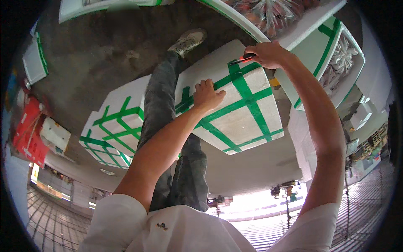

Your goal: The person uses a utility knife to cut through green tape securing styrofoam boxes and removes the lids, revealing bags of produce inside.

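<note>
A white foam box (pixel 226 118), banded with crossing strips of green tape (pixel 244 89), is tilted in front of my legs. My left hand (pixel 208 96) bears on its upper edge, fingers bent over the taped rim and thumb spread to the side. In my right hand (pixel 267 55) is a red and black utility knife (pixel 244 59). Its tip meets the end of a short tape strip near the box's far right corner; whether the blade cuts into the tape I cannot tell.
More taped foam boxes (pixel 110 138) stand left of my leg. Open foam boxes with bagged contents (pixel 340 60) are at the right and top right. A red plastic crate (pixel 28 132) lies far left. My shoe (pixel 189 41) is on the dark floor beyond the box.
</note>
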Tool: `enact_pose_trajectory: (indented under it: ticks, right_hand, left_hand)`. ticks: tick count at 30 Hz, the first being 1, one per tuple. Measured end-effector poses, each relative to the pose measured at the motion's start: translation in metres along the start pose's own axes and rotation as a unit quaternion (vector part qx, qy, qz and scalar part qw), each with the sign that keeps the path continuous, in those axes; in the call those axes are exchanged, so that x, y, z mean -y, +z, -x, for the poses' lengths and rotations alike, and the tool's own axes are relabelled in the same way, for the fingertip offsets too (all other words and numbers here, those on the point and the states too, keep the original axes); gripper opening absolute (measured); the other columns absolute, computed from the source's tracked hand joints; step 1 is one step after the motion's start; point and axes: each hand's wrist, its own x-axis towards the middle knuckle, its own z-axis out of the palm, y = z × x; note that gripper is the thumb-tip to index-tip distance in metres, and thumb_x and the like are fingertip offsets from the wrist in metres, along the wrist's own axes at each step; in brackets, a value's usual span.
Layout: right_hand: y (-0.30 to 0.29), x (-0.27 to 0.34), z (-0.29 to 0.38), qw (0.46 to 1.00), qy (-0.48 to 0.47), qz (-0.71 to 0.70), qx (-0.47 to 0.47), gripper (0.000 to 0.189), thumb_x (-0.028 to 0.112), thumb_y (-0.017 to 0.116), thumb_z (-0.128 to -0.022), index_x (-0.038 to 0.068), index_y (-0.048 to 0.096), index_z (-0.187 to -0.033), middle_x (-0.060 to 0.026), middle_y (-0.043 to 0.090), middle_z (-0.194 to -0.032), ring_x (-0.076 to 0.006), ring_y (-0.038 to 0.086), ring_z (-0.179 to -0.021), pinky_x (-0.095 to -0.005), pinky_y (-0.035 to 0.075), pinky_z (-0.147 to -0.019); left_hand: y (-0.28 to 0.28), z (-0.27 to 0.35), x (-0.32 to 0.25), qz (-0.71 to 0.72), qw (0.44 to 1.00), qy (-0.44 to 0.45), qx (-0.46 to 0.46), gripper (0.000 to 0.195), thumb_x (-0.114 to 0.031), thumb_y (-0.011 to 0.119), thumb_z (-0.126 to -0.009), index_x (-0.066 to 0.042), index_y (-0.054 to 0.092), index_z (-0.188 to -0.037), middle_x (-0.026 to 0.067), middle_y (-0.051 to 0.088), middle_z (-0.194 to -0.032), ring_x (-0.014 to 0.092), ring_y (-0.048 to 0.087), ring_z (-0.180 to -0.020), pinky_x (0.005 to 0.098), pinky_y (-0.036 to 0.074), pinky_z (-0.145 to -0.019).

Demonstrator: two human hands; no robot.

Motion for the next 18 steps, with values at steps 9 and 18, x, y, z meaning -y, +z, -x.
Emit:
enact_pose_trajectory:
  ticks: [9, 18]
  right_hand:
    - [-0.011, 0.028, -0.020, 0.958, -0.006, 0.279, 0.060, 0.026, 0.029, 0.060, -0.090, 0.026, 0.064, -0.116, 0.0065, 0.067, -0.108, -0.0210, 0.067, -0.100, -0.0599, 0.044, -0.080]
    - [0.019, 0.031, -0.041, 0.968, -0.047, 0.246, 0.019, 0.016, 0.033, 0.057, -0.092, 0.024, 0.067, -0.101, 0.0004, 0.068, -0.087, -0.0232, 0.069, -0.086, -0.0556, 0.044, -0.075]
  left_hand:
    - [-0.011, -0.008, 0.007, 0.018, 0.999, -0.009, 0.050, 0.059, -0.045, 0.069, -0.080, -0.002, 0.051, -0.115, 0.0197, 0.053, -0.115, 0.038, 0.051, -0.109, 0.0513, 0.047, -0.090]
    - [-0.014, -0.014, 0.003, 0.029, 0.996, -0.029, 0.076, 0.059, -0.046, 0.071, -0.076, -0.005, 0.055, -0.116, 0.0187, 0.055, -0.116, 0.038, 0.052, -0.109, 0.0501, 0.046, -0.091]
